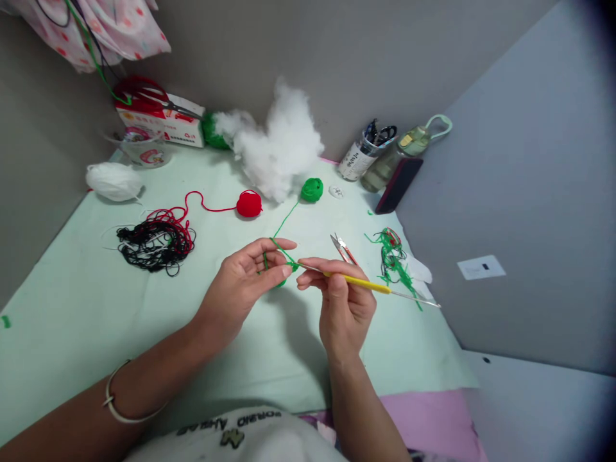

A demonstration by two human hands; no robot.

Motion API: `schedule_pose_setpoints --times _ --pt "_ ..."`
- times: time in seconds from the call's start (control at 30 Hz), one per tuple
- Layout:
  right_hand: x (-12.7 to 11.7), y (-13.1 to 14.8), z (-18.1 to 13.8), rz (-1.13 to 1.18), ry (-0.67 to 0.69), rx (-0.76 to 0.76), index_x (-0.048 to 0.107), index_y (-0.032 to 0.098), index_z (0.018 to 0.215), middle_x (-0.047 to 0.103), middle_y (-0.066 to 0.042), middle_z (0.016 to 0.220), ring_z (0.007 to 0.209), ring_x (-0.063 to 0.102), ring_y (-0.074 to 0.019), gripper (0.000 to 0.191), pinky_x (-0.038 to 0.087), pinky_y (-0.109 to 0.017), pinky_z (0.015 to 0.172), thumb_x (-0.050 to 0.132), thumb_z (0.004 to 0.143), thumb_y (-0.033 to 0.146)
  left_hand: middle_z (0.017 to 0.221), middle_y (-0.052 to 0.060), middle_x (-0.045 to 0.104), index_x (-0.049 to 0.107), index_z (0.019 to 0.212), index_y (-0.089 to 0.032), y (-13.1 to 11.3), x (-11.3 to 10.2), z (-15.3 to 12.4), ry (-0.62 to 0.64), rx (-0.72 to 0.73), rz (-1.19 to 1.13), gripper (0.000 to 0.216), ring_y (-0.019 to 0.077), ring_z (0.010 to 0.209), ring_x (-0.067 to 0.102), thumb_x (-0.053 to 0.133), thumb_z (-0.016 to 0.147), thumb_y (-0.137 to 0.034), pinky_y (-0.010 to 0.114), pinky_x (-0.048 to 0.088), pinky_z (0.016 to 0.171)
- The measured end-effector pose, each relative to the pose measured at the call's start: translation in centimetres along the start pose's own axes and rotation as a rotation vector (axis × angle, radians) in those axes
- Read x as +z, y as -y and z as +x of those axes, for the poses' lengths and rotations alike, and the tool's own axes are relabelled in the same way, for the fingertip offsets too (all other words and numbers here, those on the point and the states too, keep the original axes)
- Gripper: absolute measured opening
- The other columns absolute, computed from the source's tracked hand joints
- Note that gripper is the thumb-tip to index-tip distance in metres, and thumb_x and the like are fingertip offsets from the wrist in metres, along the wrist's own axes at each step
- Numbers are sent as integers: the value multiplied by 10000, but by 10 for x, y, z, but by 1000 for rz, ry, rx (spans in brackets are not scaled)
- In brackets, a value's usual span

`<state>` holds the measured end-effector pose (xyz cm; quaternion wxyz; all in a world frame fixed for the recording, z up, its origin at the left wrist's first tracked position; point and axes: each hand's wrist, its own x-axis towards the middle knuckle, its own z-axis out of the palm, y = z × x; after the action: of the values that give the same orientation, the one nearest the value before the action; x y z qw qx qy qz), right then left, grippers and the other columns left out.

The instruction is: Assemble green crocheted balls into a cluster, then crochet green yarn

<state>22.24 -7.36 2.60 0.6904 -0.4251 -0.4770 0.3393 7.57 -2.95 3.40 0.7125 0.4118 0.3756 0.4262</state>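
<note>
Between thumb and fingers, my left hand (245,276) pinches a small piece of green crochet work (291,267), mostly hidden by the fingertips. Green yarn (286,221) runs over the left index finger and back to a small green yarn ball (312,190). My right hand (344,301) grips a crochet hook (360,282) by its yellow handle, much like a pen. One thin metal end of the hook meets the green piece; the other points out to the right. Small thread snips (343,249) with red handles lie just beyond the right hand.
A red yarn ball (249,204), tangled black yarn (156,242) and a white yarn ball (114,181) lie left. White stuffing (276,141) sits at the back. Yarn scraps (395,260), a pen cup (359,157), a bottle (385,163) and a phone (399,186) are right.
</note>
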Motion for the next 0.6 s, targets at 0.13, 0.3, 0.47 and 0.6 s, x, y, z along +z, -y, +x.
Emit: schedule_pose_setpoints --times 0.13,0.3,0.47,0.6 --pt "0 1 1 8 3 23 703 220 1012 781 -53 1020 740 737 -148 190 630 -320 667 514 1020 242 844 -19 603 744 1082 -254 0 1 0 -10 -2 -12 263 106 815 571 780 825 -296 229 448 787" --pt "-2 1 1 -1 28 29 685 216 1001 779 -56 1019 742 735 -152 173 628 -327 672 515 1019 247 853 -15 604 745 1088 -252 -1 1 0 -29 12 6 257 110 831 573 769 832 -264 227 457 786" --pt "-2 3 1 -49 52 -9 703 228 1024 770 -57 1023 748 734 -157 189 631 -337 674 515 1017 241 877 -6 624 737 1104 -242 -3 2 -1 -35 30 39 273 124 849 591 765 833 -258 236 477 798" --pt "-1 3 2 -99 61 -59 715 230 1042 767 -60 1019 745 731 -158 199 632 -339 673 517 1014 229 878 7 650 735 1102 -223 -4 3 0 -43 32 66 281 135 840 607 765 825 -260 254 492 808"
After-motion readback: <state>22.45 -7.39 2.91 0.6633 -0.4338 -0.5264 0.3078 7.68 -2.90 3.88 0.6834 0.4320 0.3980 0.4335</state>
